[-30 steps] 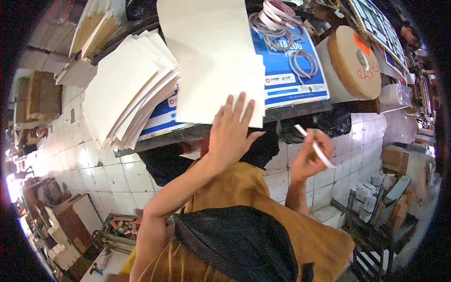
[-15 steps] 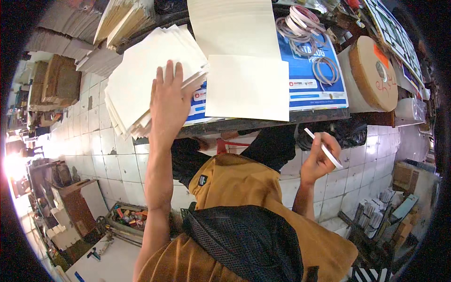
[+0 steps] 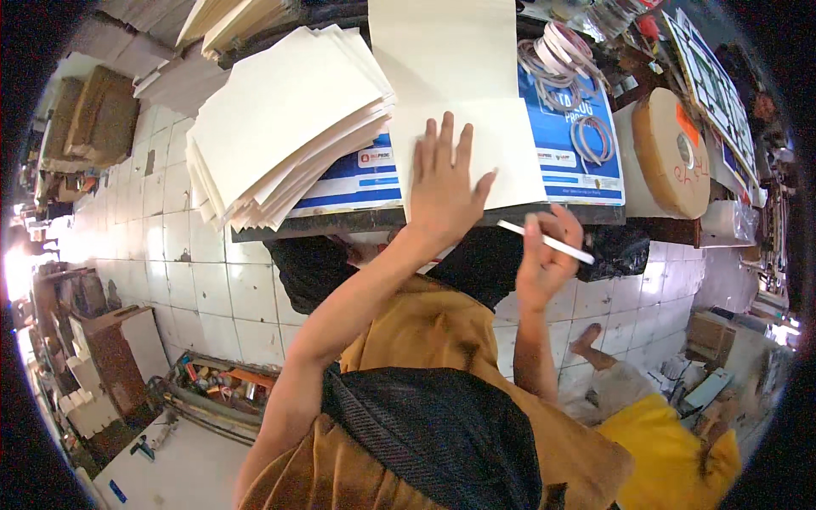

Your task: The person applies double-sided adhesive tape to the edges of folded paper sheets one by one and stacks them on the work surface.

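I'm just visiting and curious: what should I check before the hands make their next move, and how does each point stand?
1. Front white sheet steadied: ok; the left hand lies on it, fingers spread.
2. White strip held: ok; it is in the right hand.
3. Whole strip clean: cannot tell; the grip hides part of it.
4. Right edges of the front and rear sheet flush: not ok; the front one juts out farther.
5. Paper stack squared up: not ok; its edges fan out.
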